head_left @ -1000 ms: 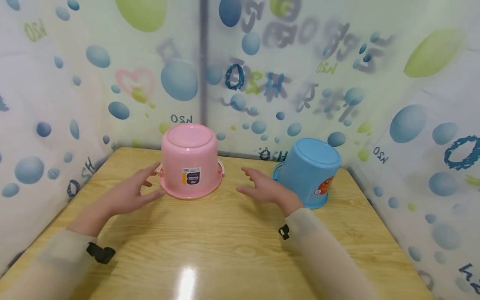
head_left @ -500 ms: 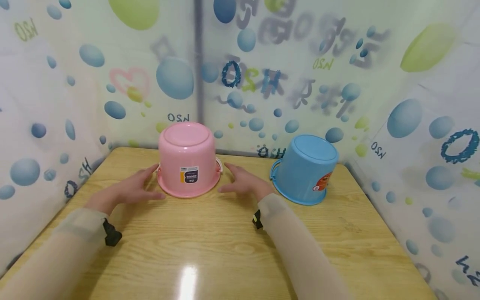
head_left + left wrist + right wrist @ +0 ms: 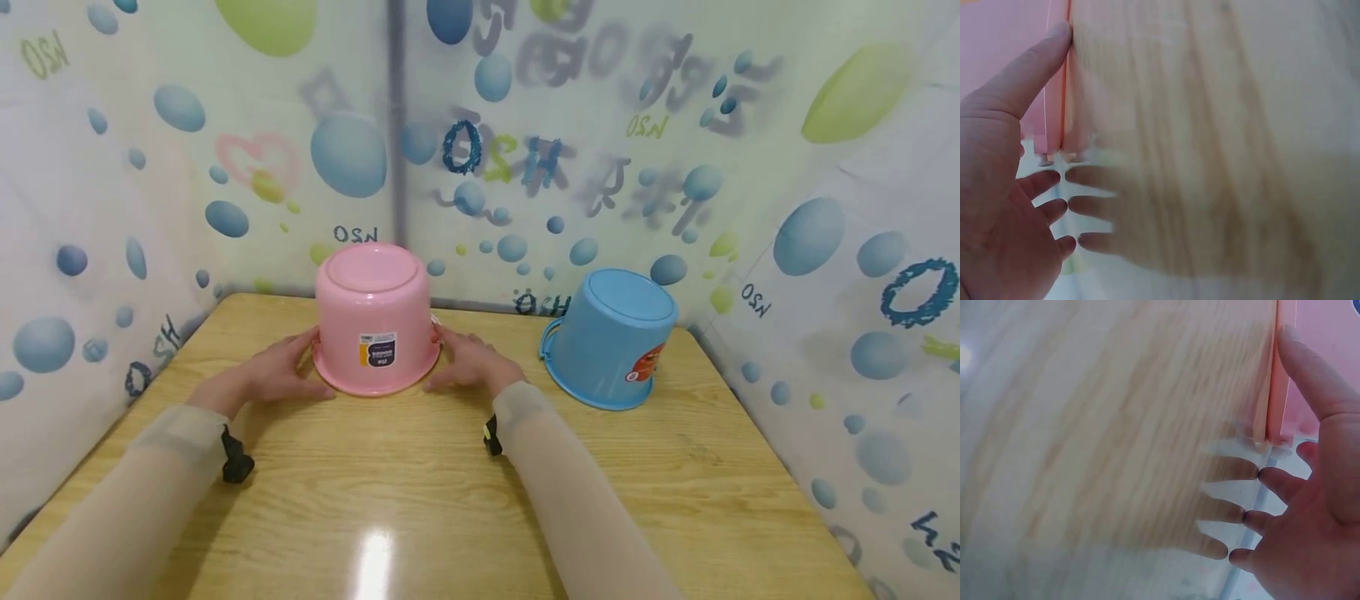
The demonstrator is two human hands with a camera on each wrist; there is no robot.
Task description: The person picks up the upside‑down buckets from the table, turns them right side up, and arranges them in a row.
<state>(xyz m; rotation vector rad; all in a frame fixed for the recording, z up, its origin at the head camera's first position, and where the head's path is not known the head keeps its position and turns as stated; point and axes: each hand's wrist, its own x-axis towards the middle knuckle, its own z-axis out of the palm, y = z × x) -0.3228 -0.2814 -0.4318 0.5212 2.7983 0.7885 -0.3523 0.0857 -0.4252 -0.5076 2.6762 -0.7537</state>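
A pink bucket [image 3: 367, 312] stands upside down at the back of the wooden table, a label on its front. At its left side is my left hand [image 3: 281, 372], fingers fairly straight, the thumb against the rim in the left wrist view. My right hand [image 3: 472, 362] flanks the opposite side in the same way, with the thumb [image 3: 1310, 369] lying on the pink rim. Both hands' other fingers reach down to the tabletop beside the bucket, their reflections showing in it. The handle is mostly hidden by the hands.
A blue bucket [image 3: 618, 333], also upside down with a red label, stands to the right. Behind and beside the wooden table [image 3: 420, 483] hang curtain-like walls [image 3: 570, 125] printed with bubbles.
My right hand has moved left from near the blue bucket to the pink bucket's right side. My left hand has closed in slightly on its left side. The bucket stays in place.
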